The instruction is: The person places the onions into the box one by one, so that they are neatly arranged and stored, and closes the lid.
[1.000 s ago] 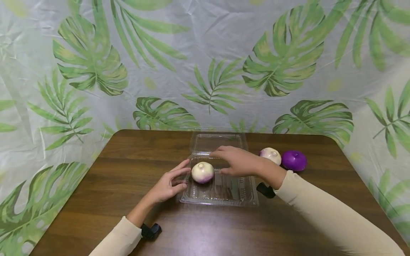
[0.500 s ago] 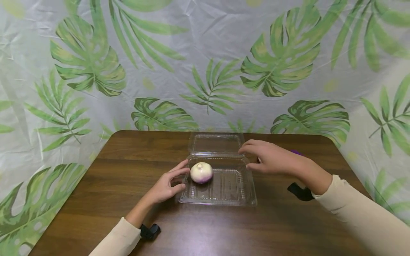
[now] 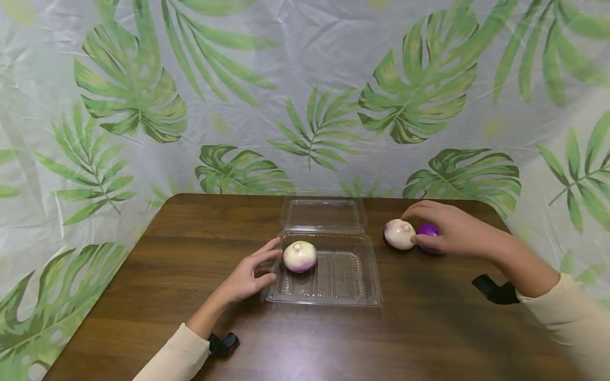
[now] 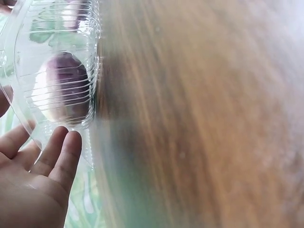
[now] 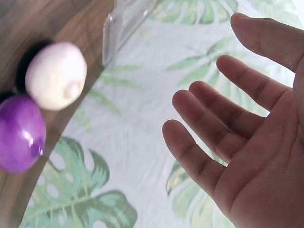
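A clear plastic clamshell box (image 3: pixel 343 304) lies unfolded on the table, its lid (image 3: pixel 324 214) laid back. Inside its left part sits a white-and-purple turnip (image 3: pixel 299 257), seen through the ribbed wall in the left wrist view. My left hand (image 3: pixel 247 275) rests at the box's left rim, fingers loosely spread; in the left wrist view its fingertips (image 4: pixel 71 140) are right at the wall. To the right of the box, a second white turnip (image 3: pixel 398 235) and a purple onion-like vegetable (image 3: pixel 429 238) stand side by side. My right hand (image 3: pixel 455 227) hovers over them, fingers apart, palm bare (image 5: pixel 270 156).
The brown wooden table (image 3: pixel 190 233) ends at a back edge close behind the lid. Beyond hangs a pale sheet (image 3: pixel 305 95) printed with green leaves. A black wrist camera (image 3: pixel 495 290) sits below my right wrist, another one (image 3: pixel 224 344) by the left.
My right hand has moved right, from above the box to the second turnip and the purple vegetable. The left hand and the turnip in the box have stayed put.
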The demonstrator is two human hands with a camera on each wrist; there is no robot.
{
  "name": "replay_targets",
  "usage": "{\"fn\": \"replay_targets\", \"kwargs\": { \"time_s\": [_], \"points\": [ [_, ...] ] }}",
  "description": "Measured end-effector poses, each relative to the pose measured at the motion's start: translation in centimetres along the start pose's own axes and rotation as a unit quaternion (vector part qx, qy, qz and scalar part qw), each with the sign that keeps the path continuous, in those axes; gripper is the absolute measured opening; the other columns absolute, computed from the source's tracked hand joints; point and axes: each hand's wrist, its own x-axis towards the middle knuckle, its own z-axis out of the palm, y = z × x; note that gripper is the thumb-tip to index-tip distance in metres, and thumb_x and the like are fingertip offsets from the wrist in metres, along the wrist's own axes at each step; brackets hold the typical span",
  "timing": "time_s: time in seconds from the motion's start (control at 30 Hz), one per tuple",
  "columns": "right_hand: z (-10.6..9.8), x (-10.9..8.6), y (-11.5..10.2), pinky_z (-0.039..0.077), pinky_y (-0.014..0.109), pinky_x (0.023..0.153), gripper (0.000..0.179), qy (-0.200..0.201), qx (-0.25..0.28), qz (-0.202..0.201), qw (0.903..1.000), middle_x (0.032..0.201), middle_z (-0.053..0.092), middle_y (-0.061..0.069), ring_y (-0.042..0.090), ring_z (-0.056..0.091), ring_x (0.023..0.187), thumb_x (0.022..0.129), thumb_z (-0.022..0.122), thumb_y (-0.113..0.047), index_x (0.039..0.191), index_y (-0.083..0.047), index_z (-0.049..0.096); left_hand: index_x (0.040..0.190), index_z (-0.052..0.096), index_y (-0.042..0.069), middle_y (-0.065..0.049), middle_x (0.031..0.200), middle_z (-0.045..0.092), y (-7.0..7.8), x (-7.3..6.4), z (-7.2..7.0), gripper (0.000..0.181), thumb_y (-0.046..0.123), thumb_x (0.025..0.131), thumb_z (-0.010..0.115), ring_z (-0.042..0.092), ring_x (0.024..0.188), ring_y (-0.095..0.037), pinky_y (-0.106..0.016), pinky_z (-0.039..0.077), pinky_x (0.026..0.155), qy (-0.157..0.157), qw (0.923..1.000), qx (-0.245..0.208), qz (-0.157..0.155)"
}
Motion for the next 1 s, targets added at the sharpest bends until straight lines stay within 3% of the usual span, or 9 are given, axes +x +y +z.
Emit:
{"fn": "replay_targets", "kwargs": {
  "time_s": [0.33, 0.57, 1.0],
  "points": [
    [-0.9, -3.2, 2.4, 0.056, 0.040, 0.078, 0.039, 0.049, -0.041, 0.027, 0.9976, 0.119, 0.067, 0.006, 0.027, 0.066, 0.105, 0.082, 0.080, -0.014, 0.118, -0.012, 0.067, 0.144, 0.045, -0.007, -0.017, 0.165, 0.023, -0.1, -0.1, -0.1, 0.058, 0.000, 0.089, 0.062, 0.045, 0.139, -0.041, -0.053, 0.050, 0.103, -0.001, 1.0000, -0.004, -0.002],
    [-1.9, -5.1, 4.1, 0.054, 0.035, 0.073, 0.044, 0.032, -0.034, 0.080, 0.9957, 0.122, 0.066, 0.009, 0.032, 0.064, 0.105, 0.084, 0.077, -0.016, 0.126, -0.011, 0.062, 0.145, 0.043, -0.007, -0.016, 0.166, 0.021, -0.1, -0.2, -0.1, 0.058, 0.001, 0.090, 0.061, 0.044, 0.139, -0.043, -0.054, 0.049, 0.103, -0.005, 0.9999, -0.013, -0.003],
    [-1.3, -6.8, 5.7, 0.055, 0.033, 0.070, 0.043, 0.029, -0.032, 0.109, 0.9931, 0.123, 0.066, 0.011, 0.033, 0.064, 0.103, 0.088, 0.075, -0.021, 0.127, -0.012, 0.061, 0.146, 0.042, -0.008, -0.015, 0.166, 0.021, 0.2, -0.1, -0.1, 0.059, -0.001, 0.090, 0.060, 0.045, 0.139, -0.042, -0.051, 0.050, 0.104, -0.006, 0.9998, -0.019, -0.010]
  ]
}}
